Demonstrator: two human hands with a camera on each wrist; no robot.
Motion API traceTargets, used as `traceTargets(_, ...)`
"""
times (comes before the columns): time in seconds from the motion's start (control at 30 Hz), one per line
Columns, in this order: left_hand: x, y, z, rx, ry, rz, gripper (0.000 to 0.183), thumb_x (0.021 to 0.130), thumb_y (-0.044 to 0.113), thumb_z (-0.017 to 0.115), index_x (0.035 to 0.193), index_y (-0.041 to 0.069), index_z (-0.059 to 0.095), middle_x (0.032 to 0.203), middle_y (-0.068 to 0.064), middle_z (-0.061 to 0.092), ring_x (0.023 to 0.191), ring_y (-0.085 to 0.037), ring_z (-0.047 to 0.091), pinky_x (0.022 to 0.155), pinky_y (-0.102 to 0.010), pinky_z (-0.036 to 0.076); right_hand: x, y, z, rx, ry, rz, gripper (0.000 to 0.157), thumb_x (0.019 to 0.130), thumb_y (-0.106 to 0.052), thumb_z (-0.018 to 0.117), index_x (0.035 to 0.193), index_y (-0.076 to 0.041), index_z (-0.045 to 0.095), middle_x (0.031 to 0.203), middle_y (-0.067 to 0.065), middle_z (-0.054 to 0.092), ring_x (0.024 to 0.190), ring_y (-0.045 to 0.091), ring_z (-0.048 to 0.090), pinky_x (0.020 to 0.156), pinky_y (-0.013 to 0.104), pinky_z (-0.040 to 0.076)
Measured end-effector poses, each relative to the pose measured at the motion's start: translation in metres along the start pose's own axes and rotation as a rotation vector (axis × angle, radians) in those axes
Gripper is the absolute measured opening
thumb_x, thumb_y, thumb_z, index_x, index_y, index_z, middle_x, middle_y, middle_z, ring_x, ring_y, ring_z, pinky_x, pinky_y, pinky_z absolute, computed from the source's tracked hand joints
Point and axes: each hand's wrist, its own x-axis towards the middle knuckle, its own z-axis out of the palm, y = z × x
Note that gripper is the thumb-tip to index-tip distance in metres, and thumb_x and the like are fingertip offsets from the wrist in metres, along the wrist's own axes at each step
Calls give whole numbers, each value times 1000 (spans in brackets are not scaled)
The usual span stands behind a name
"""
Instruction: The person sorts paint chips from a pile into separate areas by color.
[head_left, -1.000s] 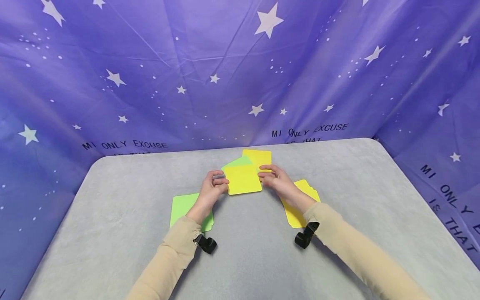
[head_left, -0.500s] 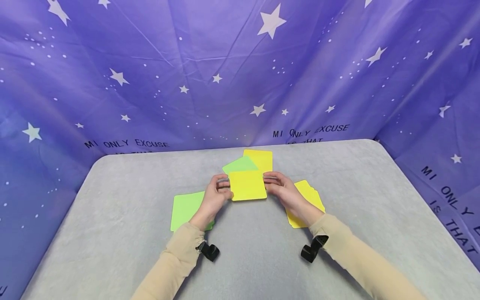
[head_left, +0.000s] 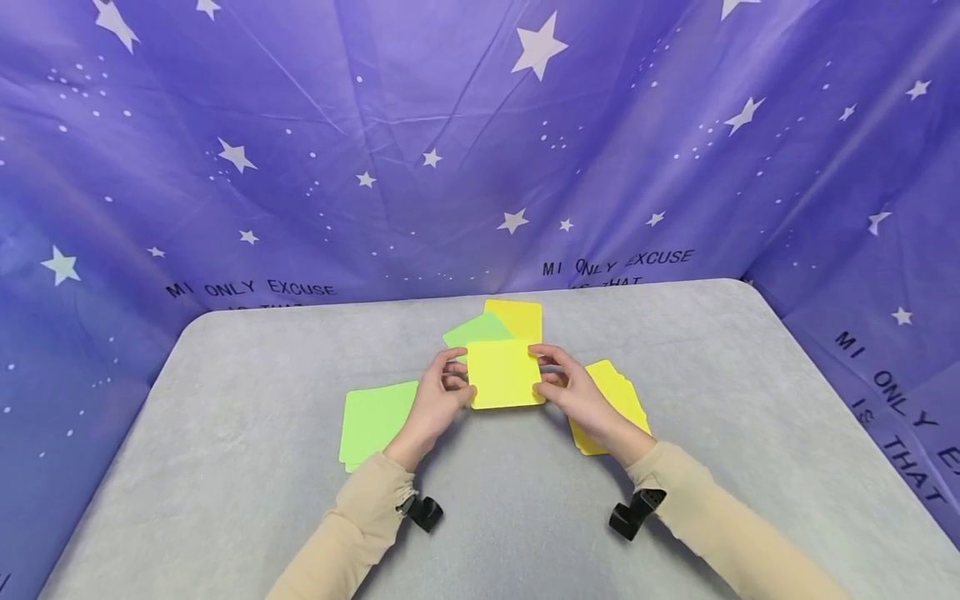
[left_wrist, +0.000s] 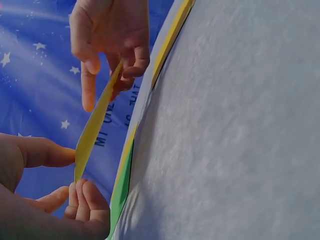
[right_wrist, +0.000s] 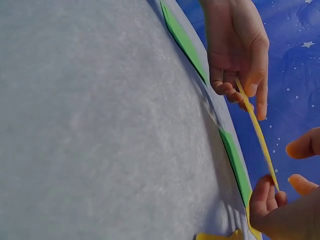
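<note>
A yellow square card (head_left: pixel 505 373) with rounded corners is held up between both hands. My left hand (head_left: pixel 438 398) pinches its left edge, thumb and fingers on opposite faces. At the opposite edge, my right hand (head_left: pixel 576 392) grips the card with curled fingers, which the right wrist view shows against its end (right_wrist: pixel 276 185). Both wrist views show the held card (left_wrist: pixel 92 135) raised off the table and tilted. Behind it lie a green card (head_left: pixel 477 328) and another yellow card (head_left: pixel 523 317), overlapping each other and partly hidden.
A stack of green cards (head_left: pixel 373 423) lies left of centre, partly covered by the left forearm. Fanned yellow cards (head_left: pixel 622 393) lie under the right wrist. The grey table (head_left: pixel 495 517) meets a purple star-printed curtain (head_left: pixel 420 100) at the back.
Both hands have drawn the yellow card slightly right and toward the body, exposing more of the green card stack. The cards on the table have stayed put.
</note>
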Motion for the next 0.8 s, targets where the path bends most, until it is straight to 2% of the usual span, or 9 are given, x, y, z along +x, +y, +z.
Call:
traceTargets(0.1,-3,-1,3,14,-31,16,58,78,-12,59,134,-2,46,105,-13,49,80,-14,53,63,-21,45,-5,3,-2,16,1,-22,56,86,8,57,140,1,43,126,20,38,86,18,49,70,21,45)
traceTargets(0.2,-8,-2,6,17,-69,27,59,80,-12,59,136,-2,45,106,-12,48,79,-14,54,62,-22,44,-9,7,-4,28,-2,-46,55,86,10,57,138,3,43,116,17,35,75,12,41,65,21,42)
traceTargets(0.33,-14,-2,11,-19,-112,24,58,82,-12,60,137,-2,45,106,-13,48,79,-14,55,63,-23,43,-16,13,-9,30,-2,-53,54,86,10,57,138,5,43,110,15,32,68,9,33,63,22,38)
traceTargets(0.6,-21,-4,20,-113,-159,8,57,83,-11,60,137,-3,44,105,-17,52,82,-14,59,69,-22,47,-29,21,-20,11,35,-33,54,86,7,61,137,4,44,110,17,38,71,8,37,64,19,40)
traceTargets(0.8,-21,-9,30,-126,-193,8,58,84,-9,63,138,-2,44,102,-20,59,85,-19,61,73,-23,50,-38,25,-29,1,78,-49,55,85,7,63,137,5,45,103,15,42,76,8,44,66,17,42)
